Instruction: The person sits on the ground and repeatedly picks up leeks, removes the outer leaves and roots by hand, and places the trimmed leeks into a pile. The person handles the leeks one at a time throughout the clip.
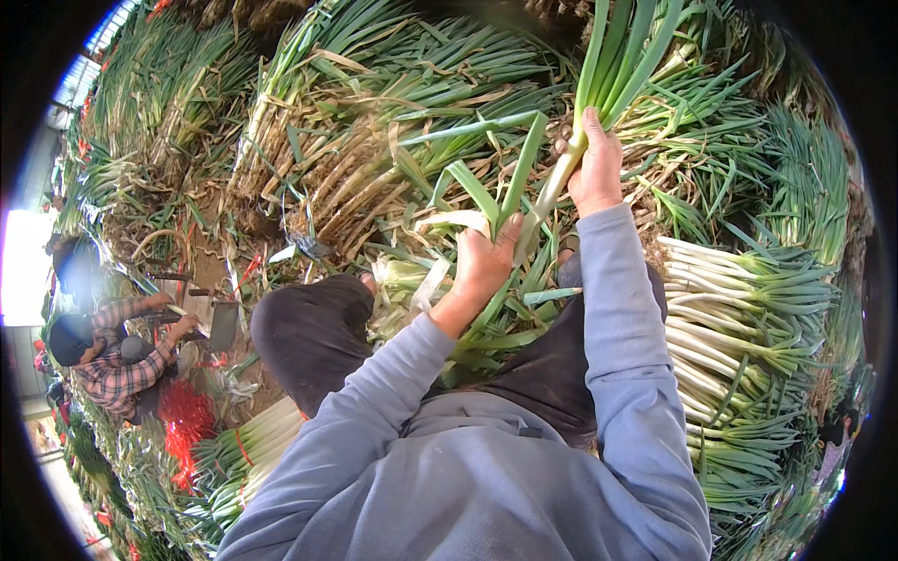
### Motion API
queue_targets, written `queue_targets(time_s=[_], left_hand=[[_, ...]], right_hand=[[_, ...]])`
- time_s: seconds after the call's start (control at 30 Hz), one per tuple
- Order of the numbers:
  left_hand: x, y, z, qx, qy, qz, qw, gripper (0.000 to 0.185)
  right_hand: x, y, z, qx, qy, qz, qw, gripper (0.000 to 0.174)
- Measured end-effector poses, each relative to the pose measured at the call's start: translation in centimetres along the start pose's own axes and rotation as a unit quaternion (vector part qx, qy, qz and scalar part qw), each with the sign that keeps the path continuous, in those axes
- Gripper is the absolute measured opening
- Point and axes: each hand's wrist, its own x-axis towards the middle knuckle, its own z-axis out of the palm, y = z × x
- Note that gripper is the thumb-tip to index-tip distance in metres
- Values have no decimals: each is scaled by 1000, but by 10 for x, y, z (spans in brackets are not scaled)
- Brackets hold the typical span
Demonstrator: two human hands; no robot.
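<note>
My right hand is closed around a green onion stalk, just below its green leaves, which point up and away from me. My left hand grips stripped outer leaves near the lower part of that stalk; some of these leaves are bent over. The stalk's lower end is partly hidden by my left hand and the leaves. Between my legs lies a heap of peeled leaves and pale skins. To my right, white peeled green onions lie in a row, their green tops pointing away to the right.
Unpeeled green onions with brown roots lie in front of me. At my left, a person in a plaid shirt sits by a metal stand. Nearby are red ties and a bundle of green onions with red bands.
</note>
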Motion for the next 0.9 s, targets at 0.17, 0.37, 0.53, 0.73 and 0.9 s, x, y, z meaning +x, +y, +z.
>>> queue_targets(time_s=[0.17, 0.37, 0.53, 0.73, 0.9], left_hand=[[-14, 6, -6, -1, -25, 12, 1000, 28], [-41, -14, -22, 65, -68, -8, 996, 25], [-58, -40, -47, 53, -101, 7, 993, 25], [-91, -49, -87, 175, -104, 70, 977, 30], [-118, -34, -128, 192, -128, -67, 971, 31]], right_hand=[[9, -4, -9, 10, 13, 0, 1000, 20], [30, -24, -28, 38, 1, -18, 999, 23], [36, -30, -36, 51, 18, -15, 998, 21], [46, -47, -50, 38, 41, -39, 998, 25], [59, -58, -70, 65, 17, -30, 997, 23]])
